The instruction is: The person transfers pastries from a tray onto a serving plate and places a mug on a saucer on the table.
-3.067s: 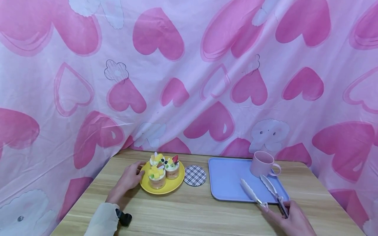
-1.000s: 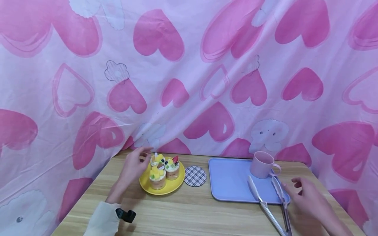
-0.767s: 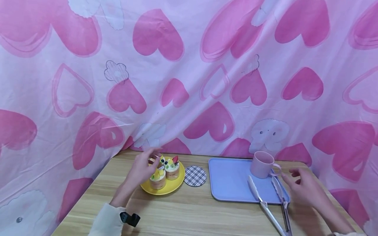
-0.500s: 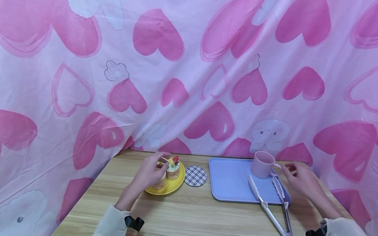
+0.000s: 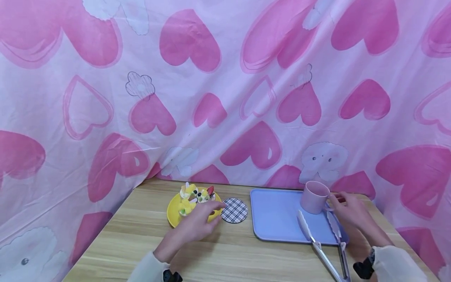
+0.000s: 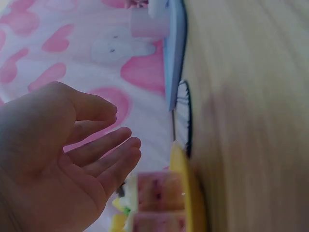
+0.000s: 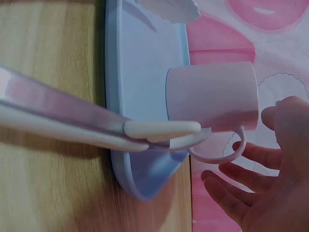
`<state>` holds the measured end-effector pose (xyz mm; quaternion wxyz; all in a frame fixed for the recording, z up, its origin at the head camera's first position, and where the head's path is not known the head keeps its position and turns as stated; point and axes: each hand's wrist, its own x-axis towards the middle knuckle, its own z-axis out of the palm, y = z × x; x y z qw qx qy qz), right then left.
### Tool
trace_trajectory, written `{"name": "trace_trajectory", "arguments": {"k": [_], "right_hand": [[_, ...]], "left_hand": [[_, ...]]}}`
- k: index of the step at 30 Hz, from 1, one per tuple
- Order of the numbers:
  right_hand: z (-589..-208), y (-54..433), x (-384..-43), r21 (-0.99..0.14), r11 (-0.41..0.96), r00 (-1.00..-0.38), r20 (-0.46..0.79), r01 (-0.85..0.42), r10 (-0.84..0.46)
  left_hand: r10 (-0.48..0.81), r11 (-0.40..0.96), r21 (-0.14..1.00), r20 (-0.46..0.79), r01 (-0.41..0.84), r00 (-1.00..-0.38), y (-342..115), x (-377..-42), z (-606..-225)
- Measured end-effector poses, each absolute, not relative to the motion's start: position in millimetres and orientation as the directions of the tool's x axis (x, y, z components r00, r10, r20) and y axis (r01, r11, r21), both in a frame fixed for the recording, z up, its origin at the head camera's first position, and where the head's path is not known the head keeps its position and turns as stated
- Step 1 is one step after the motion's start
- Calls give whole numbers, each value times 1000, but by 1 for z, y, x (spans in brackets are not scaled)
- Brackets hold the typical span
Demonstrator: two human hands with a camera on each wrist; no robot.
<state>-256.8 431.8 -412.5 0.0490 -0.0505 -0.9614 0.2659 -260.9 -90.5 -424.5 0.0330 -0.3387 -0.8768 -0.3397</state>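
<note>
A pink mug [image 5: 314, 197] stands upright on the blue tray [image 5: 273, 219]. My right hand [image 5: 352, 211] is at its handle [image 7: 222, 157], fingers loosely bent; one fingertip overlaps the handle in the right wrist view, and I cannot tell if it touches. My left hand [image 5: 197, 223] hovers in front of the yellow plate [image 5: 172, 211], thumb and fingers apart, holding nothing. Several fruit-topped dessert cups [image 5: 188, 191] sit on that plate, partly hidden by the left hand. A round checked coaster [image 5: 235, 210] lies just beyond its fingertips.
Metal tongs [image 5: 325, 256] with white tips lie spread, tips over the tray's front right and handles toward me on the wooden table [image 5: 267, 262]. A pink heart-patterned cloth [image 5: 225, 78] hangs behind the table and along its sides.
The right hand has released the tongs, which lie on the tray and table, and moved up to the mug handle. The left hand left the plate's left edge and passed rightward over the dessert cups.
</note>
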Motion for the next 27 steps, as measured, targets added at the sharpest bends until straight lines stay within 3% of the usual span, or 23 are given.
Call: {"name": "trace_trajectory", "arguments": {"k": [14, 27], "right_hand": [[-418, 431, -268, -594, 794, -988, -6, 129, 156], [-418, 430, -272, -627, 765, -986, -33, 146, 161]], "left_hand": [[648, 644, 476, 77, 599, -758, -74, -250, -439], [670, 679, 386, 23, 625, -742, -67, -241, -448]]}}
